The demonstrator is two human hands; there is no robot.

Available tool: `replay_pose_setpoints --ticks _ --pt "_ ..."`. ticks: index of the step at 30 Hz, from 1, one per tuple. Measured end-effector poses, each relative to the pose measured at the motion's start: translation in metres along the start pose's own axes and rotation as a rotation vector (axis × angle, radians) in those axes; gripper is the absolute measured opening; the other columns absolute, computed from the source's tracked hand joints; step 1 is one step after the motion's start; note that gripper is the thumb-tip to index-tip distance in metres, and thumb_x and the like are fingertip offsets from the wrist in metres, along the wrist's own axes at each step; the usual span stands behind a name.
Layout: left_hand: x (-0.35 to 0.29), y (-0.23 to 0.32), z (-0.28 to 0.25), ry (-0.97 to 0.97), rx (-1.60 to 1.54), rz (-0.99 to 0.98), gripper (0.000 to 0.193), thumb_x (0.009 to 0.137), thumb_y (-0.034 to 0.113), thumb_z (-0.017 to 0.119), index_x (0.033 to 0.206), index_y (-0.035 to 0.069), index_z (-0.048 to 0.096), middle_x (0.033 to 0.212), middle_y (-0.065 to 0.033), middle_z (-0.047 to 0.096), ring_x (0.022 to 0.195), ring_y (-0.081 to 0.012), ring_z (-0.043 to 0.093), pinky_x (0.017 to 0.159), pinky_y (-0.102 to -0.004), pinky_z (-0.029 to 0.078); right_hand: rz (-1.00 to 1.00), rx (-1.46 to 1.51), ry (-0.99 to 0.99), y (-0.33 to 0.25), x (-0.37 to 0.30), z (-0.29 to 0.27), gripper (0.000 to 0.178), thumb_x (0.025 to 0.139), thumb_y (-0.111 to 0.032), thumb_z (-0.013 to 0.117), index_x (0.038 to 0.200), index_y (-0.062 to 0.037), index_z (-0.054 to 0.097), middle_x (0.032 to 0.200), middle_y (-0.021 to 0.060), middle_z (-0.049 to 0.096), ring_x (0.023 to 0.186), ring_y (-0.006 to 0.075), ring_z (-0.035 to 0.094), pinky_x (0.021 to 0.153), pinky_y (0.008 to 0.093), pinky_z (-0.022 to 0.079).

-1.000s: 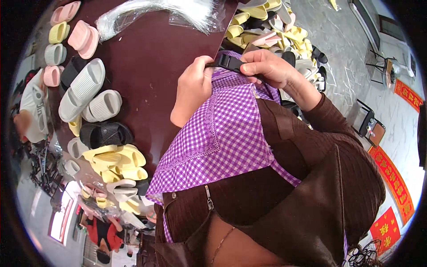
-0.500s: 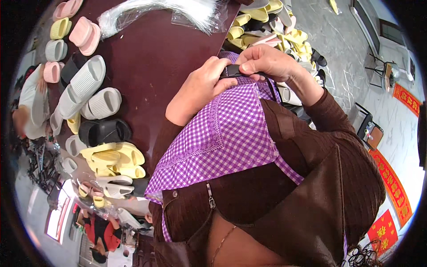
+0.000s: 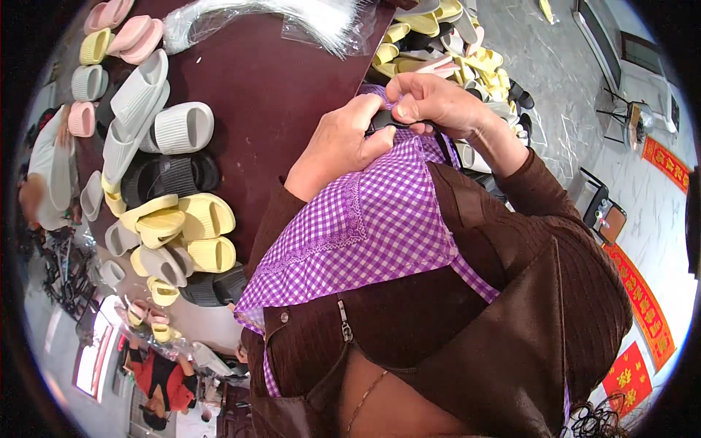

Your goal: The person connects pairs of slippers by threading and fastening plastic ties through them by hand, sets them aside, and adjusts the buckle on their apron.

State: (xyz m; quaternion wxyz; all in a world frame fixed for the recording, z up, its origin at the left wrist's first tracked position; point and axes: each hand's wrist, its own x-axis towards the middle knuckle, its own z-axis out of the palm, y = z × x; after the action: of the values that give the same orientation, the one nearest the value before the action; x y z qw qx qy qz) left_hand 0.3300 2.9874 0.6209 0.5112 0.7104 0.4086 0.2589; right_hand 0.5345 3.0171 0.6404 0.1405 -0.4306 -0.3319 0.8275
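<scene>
Both my hands meet at the top middle, over a purple checked apron [image 3: 394, 197] on my front. My left hand [image 3: 347, 139] is closed, thumb and fingers pinching a small black buckle-like piece [image 3: 385, 122]. From the other side my right hand [image 3: 438, 109] grips the same piece between thumb and bent fingers. The fingers partly cover it, so its exact kind is unclear. Near my left forearm, on the dark red table [image 3: 255, 95], lie grey slippers [image 3: 184, 125], black slippers [image 3: 188, 172] and yellow slippers [image 3: 208, 219], some stacked.
Clear plastic bags with a white bundle [image 3: 321, 25] lie at the table's far edge. Beyond the table, right of it, is a heap of mixed slippers [image 3: 493, 69] by the grey floor [image 3: 540, 51]. At the left edge stands another person [image 3: 51, 175]; one in red [image 3: 164, 376] is lower left.
On the table, the slippers have shifted: grey and black ones up and right, yellow ones spread apart, more grey and black ones showing below. My hands stay on the black piece with slight finger movement.
</scene>
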Motion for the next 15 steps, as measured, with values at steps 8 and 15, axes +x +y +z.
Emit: replay_pose_setpoints --ticks 8,15 --pt "-0.004 0.004 0.005 0.113 0.025 -0.007 0.025 0.076 0.019 0.061 0.093 0.000 0.057 0.086 -0.0190 0.059 0.075 -0.0381 0.060 0.065 -0.0431 0.050 0.016 -0.018 0.043 0.008 0.005 0.003 0.023 0.085 -0.016 0.066 0.098 -0.0030 0.052 0.072 -0.0031 0.054 0.054 0.0028 0.044 0.048 0.0158 0.034" --pt "-0.009 -0.004 0.010 0.127 -0.143 -0.008 0.024 0.077 0.018 0.061 0.096 0.002 0.058 0.087 -0.0184 0.060 0.075 -0.0370 0.061 0.066 -0.0419 0.050 0.026 0.045 0.082 0.012 0.005 0.010 0.022 0.085 -0.015 0.065 0.098 -0.0032 0.053 0.074 -0.0033 0.054 0.055 0.0024 0.043 0.047 0.0153 0.032"
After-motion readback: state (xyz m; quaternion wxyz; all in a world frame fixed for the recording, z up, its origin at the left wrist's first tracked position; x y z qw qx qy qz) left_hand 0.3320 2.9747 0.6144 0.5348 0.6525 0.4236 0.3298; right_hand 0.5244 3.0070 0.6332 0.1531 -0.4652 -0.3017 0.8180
